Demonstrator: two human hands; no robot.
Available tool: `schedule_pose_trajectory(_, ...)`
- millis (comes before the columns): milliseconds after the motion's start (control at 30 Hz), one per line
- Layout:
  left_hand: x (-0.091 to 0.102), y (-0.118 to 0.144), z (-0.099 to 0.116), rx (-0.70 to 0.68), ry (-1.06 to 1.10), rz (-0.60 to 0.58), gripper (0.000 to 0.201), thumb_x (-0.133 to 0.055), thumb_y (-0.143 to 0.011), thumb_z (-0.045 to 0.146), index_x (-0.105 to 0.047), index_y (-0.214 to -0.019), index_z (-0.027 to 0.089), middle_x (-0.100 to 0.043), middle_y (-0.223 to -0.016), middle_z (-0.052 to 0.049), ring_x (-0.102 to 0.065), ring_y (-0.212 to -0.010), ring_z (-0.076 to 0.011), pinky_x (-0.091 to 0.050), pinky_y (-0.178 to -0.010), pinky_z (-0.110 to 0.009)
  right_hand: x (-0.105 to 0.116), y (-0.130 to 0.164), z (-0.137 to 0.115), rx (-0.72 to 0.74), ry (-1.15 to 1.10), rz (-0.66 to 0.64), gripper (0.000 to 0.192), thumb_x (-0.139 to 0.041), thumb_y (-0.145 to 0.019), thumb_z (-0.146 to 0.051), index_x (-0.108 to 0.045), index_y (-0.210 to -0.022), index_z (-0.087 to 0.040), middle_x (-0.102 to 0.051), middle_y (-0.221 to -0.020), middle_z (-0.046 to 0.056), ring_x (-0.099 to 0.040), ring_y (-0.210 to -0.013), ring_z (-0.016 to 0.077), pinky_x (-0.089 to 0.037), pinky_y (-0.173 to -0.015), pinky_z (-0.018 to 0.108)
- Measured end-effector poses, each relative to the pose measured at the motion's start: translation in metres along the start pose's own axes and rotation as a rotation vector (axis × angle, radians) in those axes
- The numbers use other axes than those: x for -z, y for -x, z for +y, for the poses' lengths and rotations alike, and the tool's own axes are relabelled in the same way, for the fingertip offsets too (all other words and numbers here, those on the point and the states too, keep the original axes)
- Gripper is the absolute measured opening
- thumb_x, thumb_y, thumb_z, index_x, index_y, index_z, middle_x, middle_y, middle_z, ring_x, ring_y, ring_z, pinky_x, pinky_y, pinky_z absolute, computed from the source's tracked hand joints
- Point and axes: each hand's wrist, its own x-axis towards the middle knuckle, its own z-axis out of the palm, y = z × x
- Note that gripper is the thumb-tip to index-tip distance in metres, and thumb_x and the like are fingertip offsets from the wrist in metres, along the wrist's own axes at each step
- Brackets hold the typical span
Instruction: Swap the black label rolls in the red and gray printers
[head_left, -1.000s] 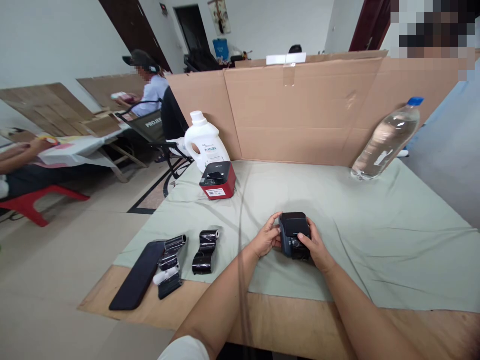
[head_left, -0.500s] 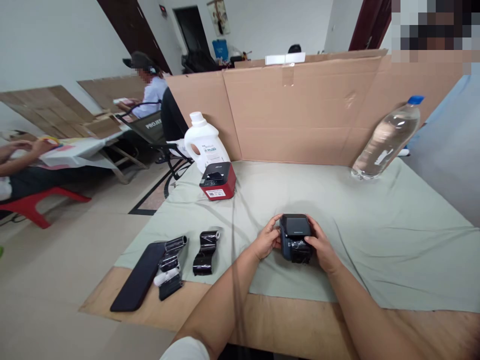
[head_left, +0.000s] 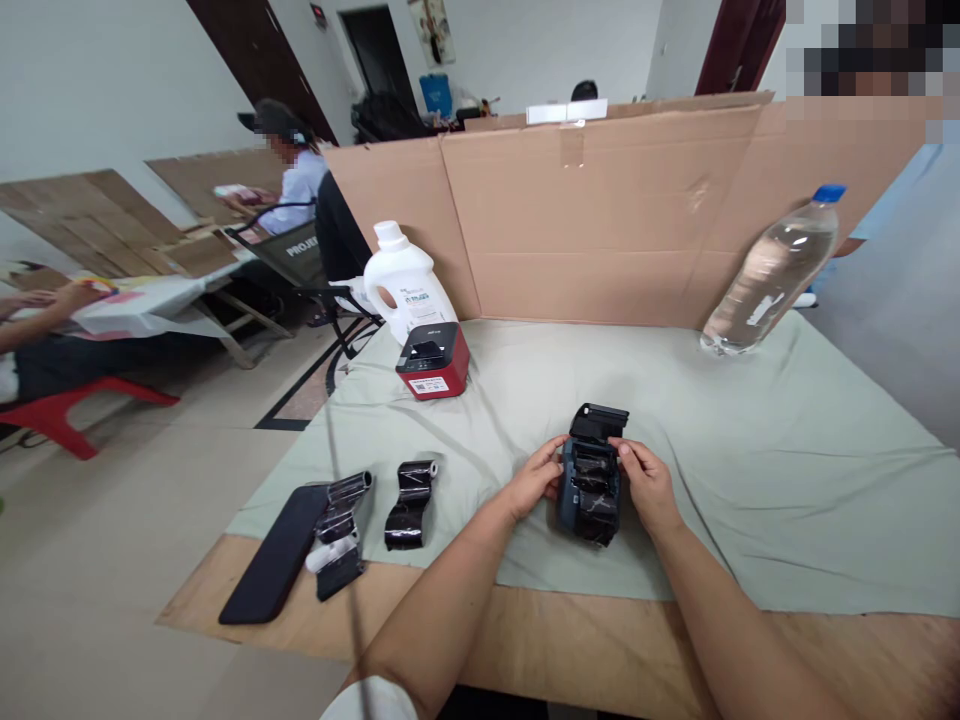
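Note:
A small dark-blue and black label printer (head_left: 568, 500) rests on the green cloth in front of me, its black lid (head_left: 599, 422) raised at the back. Glossy black ribbon (head_left: 598, 502) lies in its bay and hangs over the front edge. My left hand (head_left: 536, 475) grips the printer's left side, the thumb near the upper corner. At the right, my right hand (head_left: 651, 488) pinches at the upper right corner by the lid's base; exactly what the fingertips press on is partly hidden.
Left of me lie two black ribbon rolls (head_left: 411, 505) (head_left: 341, 535) and a long black pad (head_left: 274, 555). Behind them stand a red-black box-shaped device (head_left: 435, 362) and a white jug (head_left: 409, 280). A water bottle (head_left: 772, 270) leans against the cardboard screen (head_left: 600, 220). Other people sit beyond.
The printer's lid has swung up and back from closed, exposing the ribbon inside. My right hand has shifted from the printer's front face to its upper right corner; my left hand stays at its side.

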Motion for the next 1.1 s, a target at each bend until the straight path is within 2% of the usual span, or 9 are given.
schedule_pose_trajectory(100,-0.001,0.001,0.008,-0.195,-0.304,0.158,0.046,-0.055,-0.081,0.033,-0.059,-0.125,0.019,-0.061,-0.110,-0.008,-0.058,-0.093,-0.0213,-0.050,-0.075,-0.032,-0.002,0.000,0.000,0.076,0.044,-0.054,0.040,-0.053,-0.087,-0.054,-0.072,-0.101,-0.022,-0.069,-0.106,0.009,-0.062,-0.102,0.0238,-0.047,-0.092,0.040)
schedule_pose_trajectory(200,-0.004,0.002,0.013,-0.336,-0.626,0.262,0.036,-0.051,-0.086,0.032,-0.065,-0.115,0.017,-0.060,-0.109,-0.011,-0.055,-0.107,-0.0252,-0.043,-0.098,-0.039,-0.004,-0.001,0.005,0.091,0.093,-0.099,0.043,-0.052,-0.087,-0.055,-0.071,-0.107,-0.023,-0.068,-0.106,0.009,-0.061,-0.103,0.0239,-0.047,-0.094,0.041)
schedule_pose_trajectory(267,-0.006,0.003,0.013,-0.338,-0.744,0.285,0.034,-0.050,-0.088,0.032,-0.064,-0.115,0.017,-0.060,-0.106,-0.011,-0.056,-0.104,-0.0250,-0.041,-0.100,-0.041,-0.004,-0.001,0.009,0.089,0.120,-0.113,0.044,-0.052,-0.087,-0.057,-0.070,-0.109,-0.023,-0.068,-0.106,0.009,-0.061,-0.103,0.0240,-0.048,-0.093,0.041)
schedule_pose_trajectory(367,-0.010,0.006,0.012,-0.340,-0.762,0.350,0.030,-0.050,-0.088,0.031,-0.063,-0.111,0.017,-0.059,-0.102,-0.010,-0.058,-0.096,-0.0232,-0.046,-0.092,-0.039,-0.005,-0.002,0.014,0.100,0.145,-0.112,0.045,-0.051,-0.087,-0.057,-0.070,-0.111,-0.023,-0.067,-0.107,0.009,-0.061,-0.103,0.0241,-0.047,-0.093,0.041)
schedule_pose_trajectory(500,-0.018,0.011,0.023,-0.456,-0.794,0.464,0.017,-0.054,-0.085,0.026,-0.063,-0.097,0.020,-0.062,-0.097,-0.008,-0.055,-0.095,-0.0236,-0.045,-0.088,-0.038,-0.005,-0.002,0.015,0.116,0.155,-0.106,0.044,-0.049,-0.088,-0.056,-0.070,-0.110,-0.023,-0.067,-0.106,0.009,-0.061,-0.103,0.0244,-0.046,-0.094,0.042)
schedule_pose_trajectory(667,-0.031,0.005,0.044,-0.501,-1.039,0.153,0.015,-0.059,-0.078,0.018,-0.068,-0.090,0.021,-0.067,-0.088,-0.010,-0.052,-0.094,-0.0287,-0.041,-0.088,-0.041,-0.006,-0.003,0.017,0.132,0.153,-0.089,0.044,-0.047,-0.089,-0.056,-0.070,-0.106,-0.023,-0.068,-0.105,0.009,-0.061,-0.102,0.0240,-0.046,-0.095,0.042)
schedule_pose_trajectory(767,-0.035,-0.011,0.044,-0.529,-1.123,0.041,0.003,-0.066,-0.072,0.021,-0.068,-0.074,0.023,-0.064,-0.073,-0.011,-0.051,-0.091,-0.0313,-0.039,-0.089,-0.043,-0.005,-0.004,0.018,0.139,0.169,-0.090,0.045,-0.046,-0.089,-0.056,-0.070,-0.106,-0.023,-0.068,-0.106,0.009,-0.061,-0.103,0.0244,-0.046,-0.095,0.043)
schedule_pose_trajectory(900,-0.044,-0.035,0.035,-0.527,-1.224,0.040,0.012,-0.069,-0.069,0.021,-0.064,-0.057,0.020,-0.059,-0.063,-0.015,-0.049,-0.092,-0.0341,-0.033,-0.091,-0.046,-0.005,-0.004,0.019,0.152,0.185,-0.096,0.047,-0.046,-0.089,-0.058,-0.070,-0.106,-0.022,-0.069,-0.105,0.010,-0.061,-0.102,0.0249,-0.046,-0.094,0.043)
schedule_pose_trajectory(1100,-0.048,-0.043,0.037,-0.435,-1.253,0.069,0.009,-0.074,-0.061,0.020,-0.067,-0.066,0.018,-0.064,-0.076,-0.014,-0.050,-0.096,-0.0332,-0.030,-0.096,-0.046,-0.004,-0.005,0.022,0.175,0.205,-0.085,0.046,-0.046,-0.088,-0.057,-0.070,-0.105,-0.023,-0.069,-0.104,0.009,-0.061,-0.101,0.0254,-0.046,-0.094,0.044)
